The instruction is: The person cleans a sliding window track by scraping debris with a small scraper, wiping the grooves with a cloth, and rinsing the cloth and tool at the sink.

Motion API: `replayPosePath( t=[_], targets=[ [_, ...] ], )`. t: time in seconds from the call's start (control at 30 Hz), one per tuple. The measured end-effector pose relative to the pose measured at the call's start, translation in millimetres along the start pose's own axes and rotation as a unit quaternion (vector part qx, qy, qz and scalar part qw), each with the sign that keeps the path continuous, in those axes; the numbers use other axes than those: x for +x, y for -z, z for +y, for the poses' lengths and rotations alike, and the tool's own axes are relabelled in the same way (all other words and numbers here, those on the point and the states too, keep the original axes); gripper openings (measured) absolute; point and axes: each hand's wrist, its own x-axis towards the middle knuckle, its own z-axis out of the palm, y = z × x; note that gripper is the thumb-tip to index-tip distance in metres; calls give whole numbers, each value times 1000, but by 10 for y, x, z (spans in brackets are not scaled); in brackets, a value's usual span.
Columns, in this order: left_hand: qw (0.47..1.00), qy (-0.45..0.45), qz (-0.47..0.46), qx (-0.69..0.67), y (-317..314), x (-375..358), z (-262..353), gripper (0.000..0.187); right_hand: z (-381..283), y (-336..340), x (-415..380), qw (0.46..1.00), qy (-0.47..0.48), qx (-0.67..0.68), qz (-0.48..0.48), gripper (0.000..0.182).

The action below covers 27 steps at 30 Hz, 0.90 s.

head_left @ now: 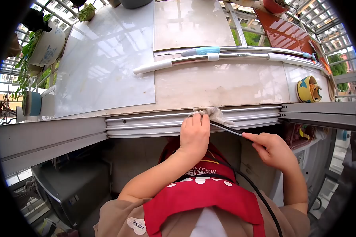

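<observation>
A crumpled greyish-white cloth [214, 114] lies over the metal window track [146, 123]. My left hand [195, 132] presses on the cloth's left part, fingers bent together over it. From the right, my right hand [271, 148] grips a thin dark rod [227, 128] with the index finger laid along it. The rod's far end reaches the cloth beside my left fingers, and its tip is hidden there. Parallel silver rails of the track run left and right of the cloth.
Beyond the track is a pale ledge [221, 87], where long metal poles [245, 56] lie crosswise. A yellow pot [309, 89] stands at right and a blue pot [31, 103] at left. Window frames [51, 138] flank the track. A black cable [249, 182] hangs across the red apron [205, 197].
</observation>
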Motion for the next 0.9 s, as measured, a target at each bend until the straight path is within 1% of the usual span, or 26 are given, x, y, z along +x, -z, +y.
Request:
replayPosePath(
  t=[0.03,0.07,0.1,0.17,0.2,0.27,0.3,0.33,0.37,0.4,0.43,0.47,0.5,0.53,0.57,0.6,0.63,0.7,0.73,0.77,0.8,0.83,0.87,0.9],
  targets=[
    [1000,-6,19,3,-8,4,5,29,20,-23,-11,1000,-5,2,0,35],
    [999,-12,38,6,-14,1,18,28,26,-66,-9,999,-37,36,13,35],
    [999,-14,35,4,-16,0,42,28,19,-96,-10,995,-68,70,26,35],
    [999,8,13,-39,-17,29,70,29,21,-131,-34,994,-80,72,30,34],
    [999,8,14,-39,-28,41,85,29,63,-173,-65,990,-97,98,36,34],
    [996,20,26,-82,-57,53,120,27,175,-235,-49,985,-113,124,39,34],
    [996,23,27,-82,-64,60,133,27,252,-255,-13,953,-156,259,-35,35],
    [991,43,18,-126,-69,79,140,26,301,-267,20,895,-195,386,-109,37],
    [984,63,10,-169,-64,98,131,25,323,-262,53,896,-193,384,-111,37],
    [978,88,-8,-191,-24,120,112,23,337,-256,88,849,-233,450,-150,38],
    [978,88,-5,-188,4,123,88,23,342,-264,112,794,-272,511,-186,40],
    [967,111,-10,-228,26,129,68,24,354,-292,128,775,-278,532,-196,40],
    [954,133,-18,-267,48,131,53,25,356,-316,144,776,-276,532,-196,40],
    [955,130,-19,-267,79,132,35,25,352,-345,146,739,-275,578,-211,41],
    [944,155,-23,-292,113,144,11,26,354,-372,141,698,-274,623,-222,41],
    [930,179,-29,-319,136,152,-15,27,341,-411,157,675,-263,650,-230,41],
    [929,189,-44,-314,159,145,-61,27,305,-454,186,654,-254,671,-240,41],
    [918,216,-49,-329,288,132,-192,27,273,-565,241,627,-225,698,-263,41],
    [888,259,-65,-374,381,101,-294,27,191,-614,283,617,-205,707,-276,41],
    [855,302,-79,-415,471,44,-406,28,95,-646,335,621,-189,704,-288,41],
    [853,265,-7,-450,500,-47,-518,29,-24,-685,392,649,-182,680,-290,41],
    [848,303,4,-435,593,-155,-603,25,-132,-729,458,677,-170,653,-295,41],
    [838,317,38,-443,652,-213,-670,24,-218,-783,539,703,-132,636,-290,39],
    [828,333,79,-445,716,-296,-753,22,-329,-842,648,700,-118,630,-314,39]
  ],
)
